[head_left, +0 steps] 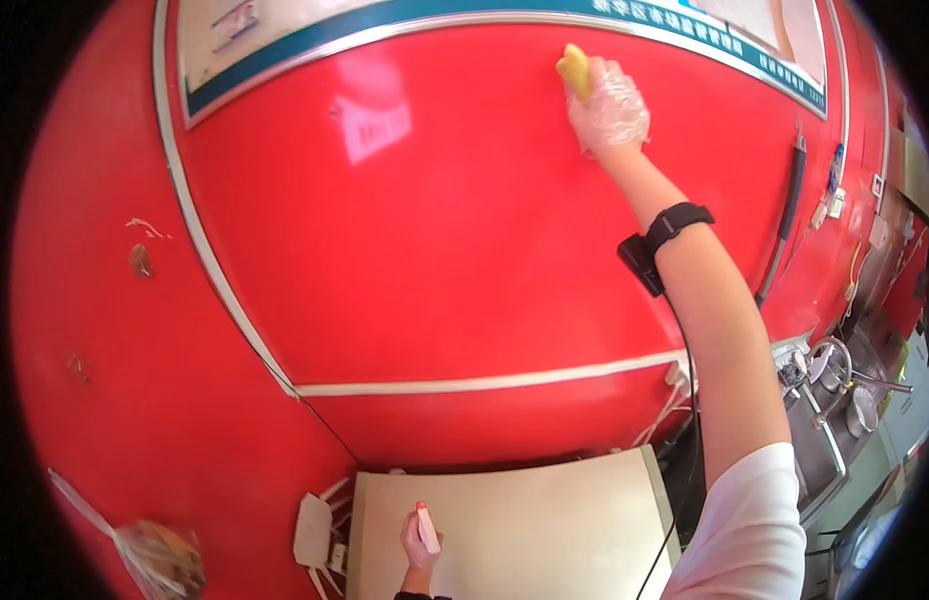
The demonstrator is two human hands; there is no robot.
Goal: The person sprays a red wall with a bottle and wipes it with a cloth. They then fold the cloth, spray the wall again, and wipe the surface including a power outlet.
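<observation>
Up on the red wall (464, 210), just below a framed notice board (404, 28), my right hand (612, 108) wears a clear plastic glove. It grips a folded yellow cloth (576, 72) that appears to be against the wall. Low in the view, my left hand (416, 553) is closed around a slim white bottle (427, 528) with a red tip, in front of a cream-coloured panel or top (544, 530). A black strap with a small device (642, 262) sits on my right forearm, and a cable hangs from it.
A white router (312, 530) with antennas stands left of the cream surface. At lower left hangs a clear plastic bag (164, 560). On the right are a sink faucet (834, 375), metal bowls (861, 412) and a long dark-handled tool (792, 190) on the wall.
</observation>
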